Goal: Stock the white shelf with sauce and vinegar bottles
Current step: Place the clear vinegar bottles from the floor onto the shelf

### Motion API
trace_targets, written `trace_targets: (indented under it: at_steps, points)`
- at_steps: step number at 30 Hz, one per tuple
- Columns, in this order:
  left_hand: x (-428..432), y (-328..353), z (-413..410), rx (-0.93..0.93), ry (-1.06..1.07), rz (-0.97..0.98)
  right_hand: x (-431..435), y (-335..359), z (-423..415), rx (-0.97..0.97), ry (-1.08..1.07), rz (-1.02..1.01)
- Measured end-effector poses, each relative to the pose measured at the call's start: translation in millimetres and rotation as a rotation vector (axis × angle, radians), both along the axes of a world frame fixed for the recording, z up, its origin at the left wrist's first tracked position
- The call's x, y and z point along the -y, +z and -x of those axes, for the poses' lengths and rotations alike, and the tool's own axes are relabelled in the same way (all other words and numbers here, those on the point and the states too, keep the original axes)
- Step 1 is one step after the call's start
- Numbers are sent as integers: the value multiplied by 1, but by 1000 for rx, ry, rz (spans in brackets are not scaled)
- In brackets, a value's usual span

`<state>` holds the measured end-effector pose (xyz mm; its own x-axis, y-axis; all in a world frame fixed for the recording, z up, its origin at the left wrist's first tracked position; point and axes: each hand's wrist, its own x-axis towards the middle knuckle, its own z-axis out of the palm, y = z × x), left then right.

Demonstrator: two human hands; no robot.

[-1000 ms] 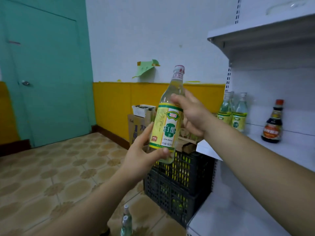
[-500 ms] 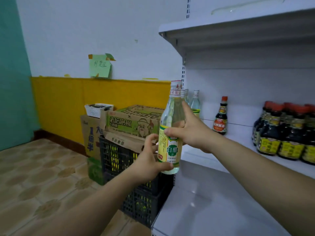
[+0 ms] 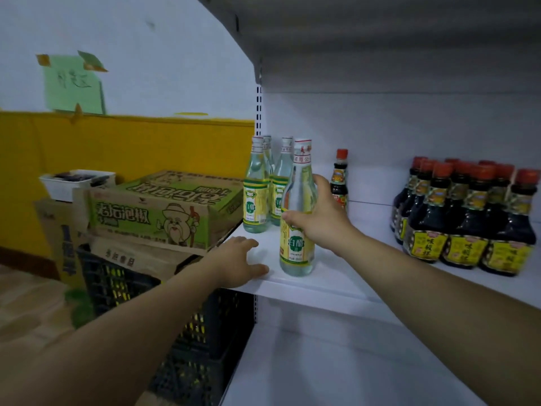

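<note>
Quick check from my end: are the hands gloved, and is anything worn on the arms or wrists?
No gloves: the left hand and right hand are bare. The left forearm and right forearm are bare too, with no sleeve edge in view. No watch, bracelet or ring shows on the sides facing the camera.
</note>
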<state>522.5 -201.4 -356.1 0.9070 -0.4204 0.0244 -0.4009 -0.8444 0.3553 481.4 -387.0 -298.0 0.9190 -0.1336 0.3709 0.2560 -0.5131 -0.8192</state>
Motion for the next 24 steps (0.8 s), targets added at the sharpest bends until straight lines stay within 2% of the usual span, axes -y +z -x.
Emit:
trace_targets:
  at_steps: [6,24]
  points:
    - [2,-19,-45,27,73,-215,1,-12,-56,24,-19,7]
    - [-1,-40,-55,101,34,-181,-1,-27,-151,12,-148,92]
